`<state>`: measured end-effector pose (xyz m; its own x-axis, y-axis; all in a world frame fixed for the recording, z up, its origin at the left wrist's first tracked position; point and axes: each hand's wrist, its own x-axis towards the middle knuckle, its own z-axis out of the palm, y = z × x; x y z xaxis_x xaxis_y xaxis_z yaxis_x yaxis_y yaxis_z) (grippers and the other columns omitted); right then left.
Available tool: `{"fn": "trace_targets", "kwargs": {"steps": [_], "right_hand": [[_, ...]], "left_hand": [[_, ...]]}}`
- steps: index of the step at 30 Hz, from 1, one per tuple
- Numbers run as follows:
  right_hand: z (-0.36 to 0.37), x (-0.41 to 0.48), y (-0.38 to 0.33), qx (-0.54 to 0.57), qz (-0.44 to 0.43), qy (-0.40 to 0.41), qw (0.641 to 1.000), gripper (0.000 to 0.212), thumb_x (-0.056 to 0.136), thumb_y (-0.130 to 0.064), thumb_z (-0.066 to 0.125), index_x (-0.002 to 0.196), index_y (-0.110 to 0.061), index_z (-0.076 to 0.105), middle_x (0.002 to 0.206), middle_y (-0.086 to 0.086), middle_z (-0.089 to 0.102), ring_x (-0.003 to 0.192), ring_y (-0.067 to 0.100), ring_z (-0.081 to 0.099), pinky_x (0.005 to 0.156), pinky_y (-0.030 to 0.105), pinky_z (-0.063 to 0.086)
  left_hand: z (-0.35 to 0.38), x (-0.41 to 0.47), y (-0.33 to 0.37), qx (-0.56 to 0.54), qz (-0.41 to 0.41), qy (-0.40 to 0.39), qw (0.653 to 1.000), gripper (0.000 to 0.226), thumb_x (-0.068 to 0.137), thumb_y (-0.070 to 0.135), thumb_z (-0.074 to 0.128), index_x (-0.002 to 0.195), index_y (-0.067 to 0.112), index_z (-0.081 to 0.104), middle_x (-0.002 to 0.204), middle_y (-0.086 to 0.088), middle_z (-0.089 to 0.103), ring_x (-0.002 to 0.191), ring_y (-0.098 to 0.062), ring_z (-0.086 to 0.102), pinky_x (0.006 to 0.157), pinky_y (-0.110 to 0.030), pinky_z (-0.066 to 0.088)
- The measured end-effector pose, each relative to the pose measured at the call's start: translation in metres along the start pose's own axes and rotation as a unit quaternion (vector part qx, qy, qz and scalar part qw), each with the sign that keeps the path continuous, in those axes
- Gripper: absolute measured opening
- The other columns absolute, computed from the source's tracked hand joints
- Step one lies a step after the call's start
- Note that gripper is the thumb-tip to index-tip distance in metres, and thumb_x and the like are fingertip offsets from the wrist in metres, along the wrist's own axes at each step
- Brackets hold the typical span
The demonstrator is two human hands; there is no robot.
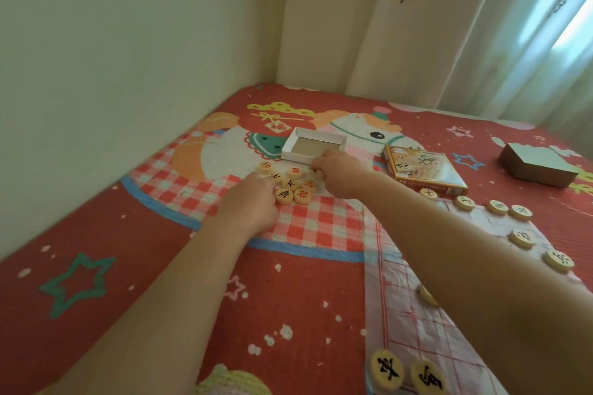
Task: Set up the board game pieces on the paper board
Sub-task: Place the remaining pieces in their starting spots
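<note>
A loose pile of round wooden game pieces (290,184) with red and black characters lies on the bedspread, in front of an open white box tray (313,144). My left hand (253,202) rests at the pile's left edge, fingers curled on a piece. My right hand (337,175) pinches a piece at the pile's right edge. The thin paper board (417,298) lies at lower right under my right forearm. Several pieces stand along its far edge (497,206), and two near its front corner (406,372).
The game's printed box lid (423,170) lies right of the tray. A grey box (539,165) sits at far right. The wall (128,74) bounds the bed on the left, and curtains (449,26) hang behind it.
</note>
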<state>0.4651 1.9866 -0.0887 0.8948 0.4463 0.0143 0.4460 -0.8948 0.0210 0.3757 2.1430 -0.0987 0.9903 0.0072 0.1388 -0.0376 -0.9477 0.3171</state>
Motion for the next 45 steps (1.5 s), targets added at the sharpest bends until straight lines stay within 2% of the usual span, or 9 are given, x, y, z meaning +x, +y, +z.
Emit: {"fn": "trace_targets", "kwargs": {"steps": [6,11,16,20,25,30,36,40,45], "right_hand": [[-0.006,0.004,0.004,0.017,-0.018,-0.026,0.999,0.035,0.089,-0.002,0.041,0.12,-0.013,0.053,0.119,0.009,0.051,0.105,0.026,0.051,0.084,0.031,0.042],[-0.017,-0.005,-0.001,0.064,-0.071,-0.015,0.995,0.029,0.091,-0.007,0.044,0.116,-0.014,0.056,0.114,0.006,0.055,0.103,0.023,0.051,0.087,0.032,0.042],[-0.014,-0.011,-0.013,0.04,-0.097,-0.069,0.992,0.031,0.085,-0.008,0.052,0.114,-0.019,0.058,0.112,0.004,0.056,0.1,0.022,0.052,0.086,0.035,0.046],[-0.014,-0.009,-0.011,0.056,-0.082,-0.056,0.993,0.03,0.087,-0.008,0.048,0.114,-0.018,0.058,0.115,0.006,0.058,0.102,0.023,0.053,0.087,0.035,0.047],[-0.021,-0.015,-0.016,0.115,-0.099,-0.062,0.986,0.03,0.087,-0.009,0.043,0.111,-0.017,0.06,0.109,0.004,0.061,0.097,0.021,0.055,0.086,0.036,0.048],[-0.019,-0.021,-0.033,0.066,-0.12,-0.123,0.983,0.025,0.084,-0.01,0.05,0.107,-0.017,0.058,0.096,-0.001,0.051,0.09,0.019,0.049,0.074,0.03,0.042],[-0.016,-0.02,-0.031,0.08,-0.112,-0.109,0.985,0.023,0.083,-0.009,0.05,0.103,-0.017,0.059,0.095,-0.002,0.051,0.089,0.019,0.048,0.072,0.029,0.038],[-0.019,-0.012,-0.027,0.112,-0.085,-0.05,0.989,0.026,0.088,-0.011,0.045,0.109,-0.015,0.059,0.11,0.004,0.057,0.098,0.021,0.052,0.082,0.033,0.046],[-0.021,0.003,-0.04,0.104,-0.068,-0.018,0.992,0.026,0.091,-0.013,0.043,0.114,-0.013,0.056,0.113,0.007,0.059,0.097,0.023,0.054,0.081,0.033,0.047]], "left_hand": [[-0.006,0.004,-0.003,-0.012,0.004,-0.027,1.0,0.029,0.086,0.007,0.052,0.114,0.009,0.059,0.115,-0.01,0.055,0.097,-0.023,0.053,0.075,-0.027,0.04],[-0.011,0.008,0.011,-0.076,0.018,0.023,0.997,0.034,0.09,0.007,0.046,0.123,0.012,0.054,0.122,-0.011,0.044,0.094,-0.019,0.045,0.079,-0.025,0.036],[0.001,0.013,0.023,-0.001,0.023,-0.07,0.997,0.036,0.092,0.014,0.043,0.128,0.016,0.049,0.123,-0.012,0.041,0.103,-0.028,0.051,0.081,-0.032,0.041],[0.004,0.014,0.021,0.011,0.031,-0.074,0.997,0.031,0.093,0.011,0.045,0.123,0.017,0.051,0.12,-0.01,0.044,0.1,-0.026,0.052,0.075,-0.031,0.04],[-0.016,0.015,-0.002,-0.057,-0.047,0.009,0.997,0.033,0.092,0.007,0.046,0.124,0.012,0.048,0.124,-0.012,0.039,0.078,-0.015,0.043,0.066,-0.026,0.038],[-0.019,0.015,-0.02,-0.02,-0.073,-0.069,0.995,0.031,0.095,0.012,0.041,0.126,0.014,0.046,0.129,-0.014,0.034,0.087,-0.022,0.044,0.074,-0.031,0.038],[-0.015,0.016,-0.022,0.004,-0.055,-0.067,0.996,0.026,0.091,0.009,0.047,0.117,0.014,0.048,0.116,-0.012,0.046,0.087,-0.021,0.043,0.07,-0.029,0.035],[-0.018,0.017,-0.026,-0.04,-0.065,-0.024,0.997,0.029,0.09,0.006,0.047,0.118,0.014,0.047,0.11,-0.01,0.045,0.084,-0.02,0.043,0.055,-0.024,0.03],[-0.017,0.027,-0.013,-0.051,-0.045,0.03,0.997,0.034,0.09,0.008,0.046,0.123,0.015,0.051,0.119,-0.013,0.048,0.085,-0.02,0.045,0.07,-0.029,0.036]]}}
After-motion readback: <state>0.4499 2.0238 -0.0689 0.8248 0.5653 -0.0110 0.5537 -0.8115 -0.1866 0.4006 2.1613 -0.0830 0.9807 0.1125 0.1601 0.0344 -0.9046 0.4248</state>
